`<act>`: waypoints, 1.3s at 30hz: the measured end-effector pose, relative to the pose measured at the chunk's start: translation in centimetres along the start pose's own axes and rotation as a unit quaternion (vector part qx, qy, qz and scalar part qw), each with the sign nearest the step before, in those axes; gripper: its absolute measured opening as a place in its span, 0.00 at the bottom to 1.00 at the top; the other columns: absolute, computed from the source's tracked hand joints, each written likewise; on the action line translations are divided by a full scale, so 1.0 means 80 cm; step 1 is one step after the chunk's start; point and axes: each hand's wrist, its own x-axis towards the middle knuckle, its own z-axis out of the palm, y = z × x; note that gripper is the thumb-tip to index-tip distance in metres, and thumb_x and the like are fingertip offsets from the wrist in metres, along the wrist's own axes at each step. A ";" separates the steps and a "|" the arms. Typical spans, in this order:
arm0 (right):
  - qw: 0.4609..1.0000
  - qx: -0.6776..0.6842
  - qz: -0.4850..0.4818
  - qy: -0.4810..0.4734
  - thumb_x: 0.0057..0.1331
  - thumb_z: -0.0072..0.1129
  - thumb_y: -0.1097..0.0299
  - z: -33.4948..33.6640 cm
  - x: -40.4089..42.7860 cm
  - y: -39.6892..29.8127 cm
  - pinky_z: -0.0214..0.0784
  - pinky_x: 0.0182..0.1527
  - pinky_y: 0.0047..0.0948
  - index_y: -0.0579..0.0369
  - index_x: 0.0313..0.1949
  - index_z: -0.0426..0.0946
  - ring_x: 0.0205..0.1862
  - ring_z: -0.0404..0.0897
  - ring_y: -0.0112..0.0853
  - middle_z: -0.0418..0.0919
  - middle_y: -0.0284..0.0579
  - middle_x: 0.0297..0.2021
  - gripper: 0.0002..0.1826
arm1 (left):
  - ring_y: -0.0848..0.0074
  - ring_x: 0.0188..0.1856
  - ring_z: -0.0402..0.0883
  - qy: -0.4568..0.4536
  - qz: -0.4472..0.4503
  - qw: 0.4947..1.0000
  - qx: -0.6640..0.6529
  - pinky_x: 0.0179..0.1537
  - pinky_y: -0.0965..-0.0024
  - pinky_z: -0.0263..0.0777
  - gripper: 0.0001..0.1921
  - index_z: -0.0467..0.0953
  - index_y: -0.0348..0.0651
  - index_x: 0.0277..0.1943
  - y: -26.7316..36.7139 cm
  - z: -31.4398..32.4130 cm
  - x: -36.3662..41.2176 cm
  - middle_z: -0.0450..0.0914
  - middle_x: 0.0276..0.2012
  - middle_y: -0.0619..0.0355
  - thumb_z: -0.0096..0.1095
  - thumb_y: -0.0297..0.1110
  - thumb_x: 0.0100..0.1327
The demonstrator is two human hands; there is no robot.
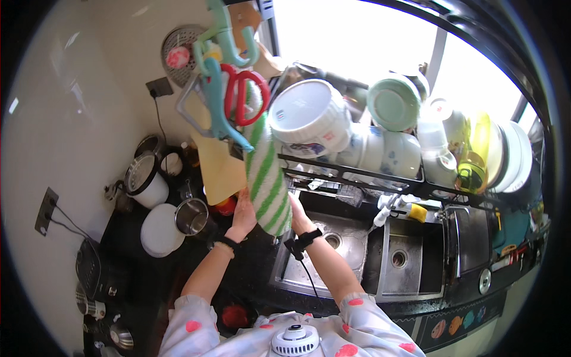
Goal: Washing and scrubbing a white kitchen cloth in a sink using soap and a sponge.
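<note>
A green-and-white striped towel [267, 187] hangs in front of me from the hooks above. My left hand [244, 213] is against its left edge, with the fingers partly tucked behind the cloth. On the opposite edge, my right hand [299, 214] holds the towel, and most of its fingers are hidden. A pair of red-handled scissors [245, 96] and a blue-handled tool [219, 107] hang over the towel's upper part. Just left of the towel is a pale yellow sheet [221, 172], possibly a cutting board.
A double steel sink [343, 263] with a faucet [382, 216] lies to the right. Above it, a black dish rack [352, 172] carries a white bowl [308, 116] and several other dishes. Leftward on the dark counter are a steel pot [192, 216], a white lid [163, 230] and a white canister [147, 183].
</note>
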 end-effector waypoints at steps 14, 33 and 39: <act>0.782 -0.503 -0.259 0.260 0.55 0.54 0.64 -0.107 -0.204 0.000 0.65 0.35 0.29 0.61 0.37 0.69 0.34 0.74 0.38 0.74 0.50 0.31 0.15 | 0.71 0.42 0.72 -0.164 -0.374 0.517 -0.753 0.41 0.66 0.68 0.22 0.64 0.47 0.48 0.199 0.165 -0.083 0.71 0.43 0.58 0.35 0.53 0.62; 0.546 -0.755 -0.345 0.112 0.57 0.44 0.67 -0.123 -0.286 -0.077 0.54 0.52 0.38 0.61 0.44 0.66 0.48 0.64 0.46 0.66 0.55 0.45 0.16 | 0.81 0.32 0.71 -0.063 -0.437 0.574 -0.689 0.36 0.75 0.64 0.24 0.72 0.42 0.36 0.271 0.273 -0.060 0.74 0.31 0.57 0.33 0.53 0.63; 0.865 -0.456 -0.033 0.206 0.62 0.43 0.59 -0.220 -0.252 -0.098 0.61 0.41 0.20 0.64 0.37 0.70 0.37 0.69 0.22 0.73 0.40 0.35 0.18 | 0.76 0.38 0.71 -0.193 -0.349 0.663 -0.634 0.39 0.75 0.67 0.16 0.65 0.41 0.44 0.296 0.258 -0.052 0.68 0.41 0.56 0.37 0.43 0.62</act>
